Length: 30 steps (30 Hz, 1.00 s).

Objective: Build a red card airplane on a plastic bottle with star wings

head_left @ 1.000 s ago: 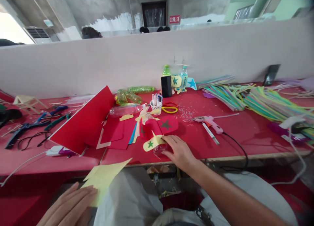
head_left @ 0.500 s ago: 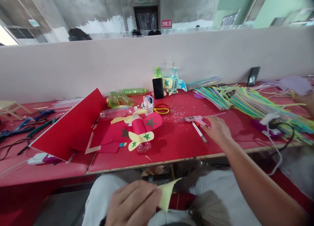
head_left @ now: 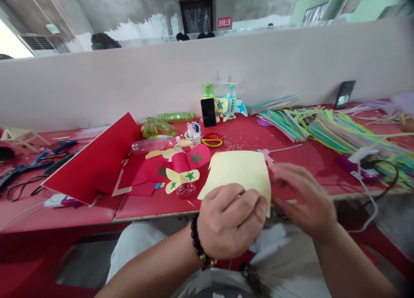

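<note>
My left hand (head_left: pixel 231 218), with a beaded bracelet at the wrist, is closed on the lower edge of a pale yellow sheet of paper (head_left: pixel 241 168). The sheet stands raised over the table's front edge. Just right of it, my right hand (head_left: pixel 304 199) has its fingers apart and holds nothing; they are slightly blurred. Behind the sheet a pink glue gun (head_left: pixel 268 155) shows only in part. To the left lies a clear plastic bottle (head_left: pixel 186 190) wrapped in red paper, with red and yellow paper wings bearing stars.
A red folded board (head_left: pixel 97 164) leans at left. Scissors (head_left: pixel 211 139), a pen cup (head_left: pixel 193 134), a phone (head_left: pixel 208 112) and green bottles (head_left: pixel 176 116) stand or lie behind. Bundles of coloured strips (head_left: pixel 336 132) and a purple-white power strip (head_left: pixel 357 166) are at right.
My left hand has risen from my lap with the yellow paper, now held over the table edge. My right hand has left the glue gun and drawn back towards the paper.
</note>
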Motion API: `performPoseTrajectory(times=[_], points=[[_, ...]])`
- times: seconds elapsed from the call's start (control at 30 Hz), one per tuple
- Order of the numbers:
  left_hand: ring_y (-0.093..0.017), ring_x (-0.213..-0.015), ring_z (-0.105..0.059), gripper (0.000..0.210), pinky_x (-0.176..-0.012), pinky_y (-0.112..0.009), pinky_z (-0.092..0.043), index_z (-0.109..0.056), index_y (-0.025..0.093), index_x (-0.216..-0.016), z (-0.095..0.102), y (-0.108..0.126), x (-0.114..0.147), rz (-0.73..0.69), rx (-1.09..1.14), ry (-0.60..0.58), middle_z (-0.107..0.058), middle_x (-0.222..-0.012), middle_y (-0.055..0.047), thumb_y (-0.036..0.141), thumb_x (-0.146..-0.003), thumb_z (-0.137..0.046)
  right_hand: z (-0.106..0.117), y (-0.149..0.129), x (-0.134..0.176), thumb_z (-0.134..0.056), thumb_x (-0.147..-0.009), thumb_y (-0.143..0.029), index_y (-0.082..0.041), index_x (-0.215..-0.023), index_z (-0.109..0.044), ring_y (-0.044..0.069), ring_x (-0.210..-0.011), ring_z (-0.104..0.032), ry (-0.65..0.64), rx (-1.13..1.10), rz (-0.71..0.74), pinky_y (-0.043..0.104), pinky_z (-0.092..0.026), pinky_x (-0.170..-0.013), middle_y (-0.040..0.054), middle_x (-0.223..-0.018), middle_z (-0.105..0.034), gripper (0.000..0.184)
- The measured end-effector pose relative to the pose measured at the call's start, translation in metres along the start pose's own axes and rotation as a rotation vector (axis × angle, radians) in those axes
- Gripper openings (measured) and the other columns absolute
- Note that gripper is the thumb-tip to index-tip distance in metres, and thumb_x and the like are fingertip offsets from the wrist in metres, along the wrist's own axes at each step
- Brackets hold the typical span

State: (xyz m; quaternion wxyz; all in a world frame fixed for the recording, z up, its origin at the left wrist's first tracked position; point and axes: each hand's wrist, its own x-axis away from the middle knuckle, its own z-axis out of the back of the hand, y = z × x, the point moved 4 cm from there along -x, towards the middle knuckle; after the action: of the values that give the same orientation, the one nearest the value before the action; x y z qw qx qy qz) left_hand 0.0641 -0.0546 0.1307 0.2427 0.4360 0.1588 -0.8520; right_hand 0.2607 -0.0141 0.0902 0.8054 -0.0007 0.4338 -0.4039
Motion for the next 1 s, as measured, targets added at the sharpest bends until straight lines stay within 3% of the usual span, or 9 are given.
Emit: performPoseTrajectory(times=[0.07, 0.13, 0.23, 0.37, 0.5, 0.8, 1.0], points=[[-0.017, -0.084, -0.06, 0.013, -0.07, -0.031, -0.053, -0.065, 0.017, -0.101, -0.028, 0.004, 0.023, 0.053, 0.01, -0.152, -0.069, -0.092, -0.004, 0.017, -0.093, -0.055, -0.017, -0.016, 0.014, -0.055, -0.085, -0.013, -0.025, -0.123, -0.056, 0.024, -0.111, -0.06, -0.077, -0.029, 0.083, 0.038, -0.05, -0.094, 0.0107, -0.12, -0.063, 0.04], [-0.018, -0.081, -0.059, 0.015, -0.069, -0.032, -0.052, -0.064, 0.017, -0.102, -0.056, 0.002, 0.051, 0.155, 0.018, -0.275, -0.068, -0.087, -0.005, 0.02, -0.095, -0.051, -0.042, -0.013, 0.029, -0.048, -0.085, -0.008, -0.023, -0.115, -0.06, 0.022, -0.102, -0.062, -0.175, -0.059, 0.069, 0.037, -0.054, -0.087, 0.0093, -0.111, -0.067, 0.036], [-0.018, -0.08, -0.059, 0.017, -0.071, -0.031, -0.053, -0.064, 0.015, -0.104, -0.078, -0.006, 0.09, 0.231, 0.055, -0.316, -0.067, -0.085, -0.006, 0.02, -0.096, -0.049, -0.071, 0.004, 0.045, -0.047, -0.085, -0.007, -0.021, -0.096, -0.067, 0.022, -0.09, -0.063, -0.219, -0.031, 0.071, 0.039, -0.055, -0.08, 0.0079, -0.097, -0.071, 0.026], [-0.018, -0.089, -0.059, 0.014, -0.086, -0.033, -0.051, -0.065, 0.017, -0.101, -0.066, -0.024, 0.122, 0.36, 0.09, -0.296, -0.07, -0.094, -0.005, 0.016, -0.094, -0.053, -0.08, 0.022, 0.053, -0.052, -0.084, -0.008, -0.021, -0.091, -0.069, 0.022, -0.092, -0.064, -0.234, -0.033, 0.067, 0.042, -0.054, -0.084, 0.0079, -0.097, -0.073, 0.023], [-0.018, -0.092, -0.059, 0.012, -0.087, -0.033, -0.051, -0.067, 0.02, -0.099, -0.049, -0.037, 0.134, 0.466, 0.117, -0.277, -0.07, -0.097, -0.004, 0.019, -0.093, -0.056, -0.076, 0.029, 0.053, -0.06, -0.085, -0.016, -0.021, -0.092, -0.068, 0.023, -0.096, -0.063, -0.258, -0.084, 0.038, 0.044, -0.051, -0.087, 0.0076, -0.101, -0.072, 0.012], [-0.019, -0.084, -0.056, 0.013, -0.079, -0.035, -0.048, -0.065, 0.019, -0.085, -0.052, -0.049, 0.13, 0.686, 0.022, -0.293, -0.065, -0.087, -0.005, 0.024, -0.093, -0.056, -0.08, 0.031, 0.045, -0.057, -0.09, -0.023, -0.019, -0.08, -0.064, 0.021, -0.088, -0.057, -0.237, -0.091, -0.153, 0.039, -0.047, -0.08, 0.0071, -0.09, -0.068, 0.013], [-0.023, -0.084, -0.053, 0.014, -0.085, -0.041, -0.044, -0.06, 0.016, -0.084, -0.06, -0.051, 0.128, 0.717, -0.074, -0.34, -0.061, -0.086, -0.006, 0.023, -0.094, -0.053, -0.083, 0.034, 0.042, -0.061, -0.088, -0.03, -0.019, -0.079, -0.063, 0.023, -0.089, -0.054, -0.253, -0.023, -0.208, 0.038, -0.044, -0.08, 0.0072, -0.09, -0.064, 0.014]])
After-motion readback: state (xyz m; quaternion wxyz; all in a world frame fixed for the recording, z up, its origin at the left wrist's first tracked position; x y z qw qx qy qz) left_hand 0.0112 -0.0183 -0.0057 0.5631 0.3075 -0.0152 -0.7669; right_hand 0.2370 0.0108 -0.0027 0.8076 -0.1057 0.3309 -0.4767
